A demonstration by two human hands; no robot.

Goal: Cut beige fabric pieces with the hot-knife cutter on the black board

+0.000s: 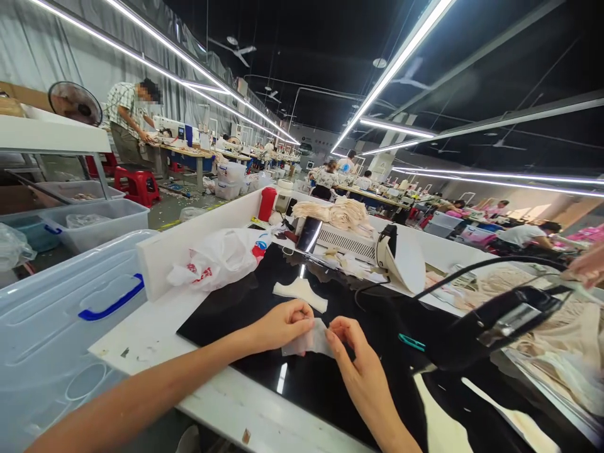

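Observation:
Over the glossy black board (226, 321), I hold a small, thin, translucent white piece (321, 343). It could be film or sheer fabric; I cannot tell which. My left hand (293, 327) pinches it at its left side, thumb against curled fingers. At its right edge, my right hand (356, 352) has thumb and fingertips closed on it. Just beyond my hands, a cream cut fabric piece (302, 292) with curved edges lies flat on the board. Teal thread snips (411, 341) lie to the right of my right hand.
A dark, blurred tool (500, 324) with a cable stands over the board's right side, near another person's hand (587, 267). Cream pieces (443, 415) lie below it. A white plastic bag (226, 255), a phone (310, 234) and stacked beige fabric (346, 214) sit behind.

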